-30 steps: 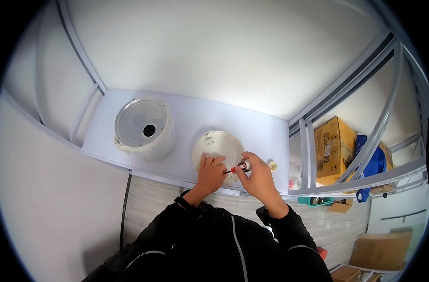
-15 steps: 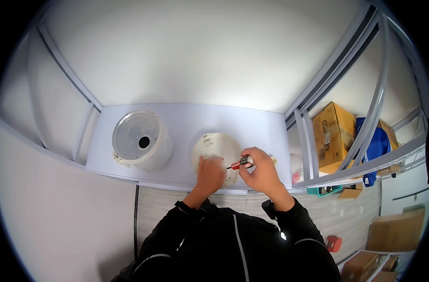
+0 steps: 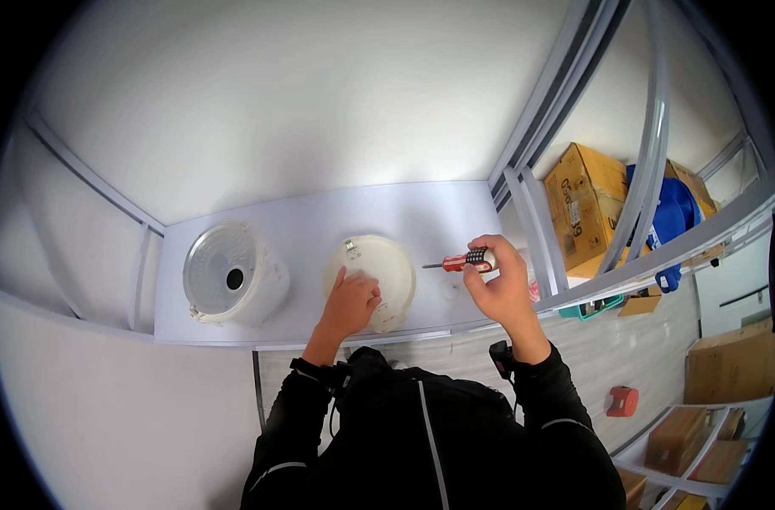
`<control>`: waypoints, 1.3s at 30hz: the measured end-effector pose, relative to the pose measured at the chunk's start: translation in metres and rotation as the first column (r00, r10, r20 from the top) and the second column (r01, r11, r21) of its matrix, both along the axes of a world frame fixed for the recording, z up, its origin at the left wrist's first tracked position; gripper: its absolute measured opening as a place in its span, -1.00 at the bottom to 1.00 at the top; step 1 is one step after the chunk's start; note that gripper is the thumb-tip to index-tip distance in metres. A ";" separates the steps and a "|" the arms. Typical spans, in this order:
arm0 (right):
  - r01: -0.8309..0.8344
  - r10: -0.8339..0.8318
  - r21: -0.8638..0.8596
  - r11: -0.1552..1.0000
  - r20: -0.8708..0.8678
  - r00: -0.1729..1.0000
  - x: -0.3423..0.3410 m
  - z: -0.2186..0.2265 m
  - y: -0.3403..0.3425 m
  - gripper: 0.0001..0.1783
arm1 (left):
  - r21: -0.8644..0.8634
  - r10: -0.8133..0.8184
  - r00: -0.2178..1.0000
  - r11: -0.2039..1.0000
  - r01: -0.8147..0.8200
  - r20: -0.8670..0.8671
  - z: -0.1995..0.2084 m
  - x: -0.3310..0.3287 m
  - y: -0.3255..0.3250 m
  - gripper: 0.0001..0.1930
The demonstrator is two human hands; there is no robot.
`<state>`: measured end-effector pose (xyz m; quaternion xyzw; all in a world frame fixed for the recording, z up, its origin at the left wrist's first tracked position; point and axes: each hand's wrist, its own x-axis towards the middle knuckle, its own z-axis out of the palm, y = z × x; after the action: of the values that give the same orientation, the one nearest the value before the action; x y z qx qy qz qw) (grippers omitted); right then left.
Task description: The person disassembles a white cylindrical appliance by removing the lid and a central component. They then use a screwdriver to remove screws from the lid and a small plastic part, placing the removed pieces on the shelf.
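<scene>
In my right hand (image 3: pixel 500 280) is a screwdriver (image 3: pixel 457 263) with a red, white and black handle. Its bare shaft points left, its tip apart from everything and just right of a round cream-white plastic piece (image 3: pixel 394 270). That piece lies on the white tabletop, with a small metal clip at its far edge. Over the piece's near left part is my left hand (image 3: pixel 350 304), thumb and index finger drawn together and another finger stretched away. Anything in that pinch is too small or hidden to see. A white drum (image 3: pixel 273 285) with a clear, holed top stands at the left.
White panels and grey metal frames enclose the tabletop (image 3: pixel 302 208). Beyond the right frame are a yellow-brown carton (image 3: pixel 585 208), a blue item (image 3: pixel 676 212) and a teal bin (image 3: pixel 591 308). A red stool (image 3: pixel 623 401) stands on the floor, near shelves with cartons (image 3: pixel 676 438).
The screwdriver has moved right, away from the round piece and my left hand, still in my right hand. My left hand stays over the piece. The whole view has shifted somewhat.
</scene>
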<state>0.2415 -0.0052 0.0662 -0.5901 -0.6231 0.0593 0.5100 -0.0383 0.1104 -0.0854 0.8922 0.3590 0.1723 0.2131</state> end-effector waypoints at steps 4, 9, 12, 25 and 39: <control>0.037 -0.037 0.029 0.999 -0.031 0.999 0.010 -0.001 -0.012 -0.64 | -0.001 -0.059 0.979 0.998 0.060 0.197 0.032 0.026 -0.001 -0.93; 0.094 -0.092 0.050 0.994 -0.047 0.995 0.023 -0.004 -0.031 -0.64 | -0.010 -0.132 0.969 0.990 0.137 0.211 0.042 0.081 -0.025 -0.92; 0.107 -0.107 0.003 0.994 -0.057 0.993 0.028 -0.004 -0.048 -0.64 | 0.007 -0.155 0.974 0.988 0.156 0.164 0.032 0.103 -0.031 -0.91; 0.128 -0.127 -0.010 0.992 0.059 0.990 0.056 -0.005 -0.114 -0.66 | 0.084 -0.148 0.987 0.985 0.153 -0.066 -0.012 0.161 -0.038 -0.76; 0.049 -0.052 0.039 0.998 0.068 0.996 0.046 -0.008 -0.089 -0.65 | 0.203 0.244 0.965 0.944 -0.259 0.095 0.008 0.107 -0.034 -0.59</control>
<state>0.2873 -0.0943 0.0582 -0.5978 -0.6261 0.0145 0.5004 0.0692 0.0762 -0.0774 0.8503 0.4418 0.2662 0.1045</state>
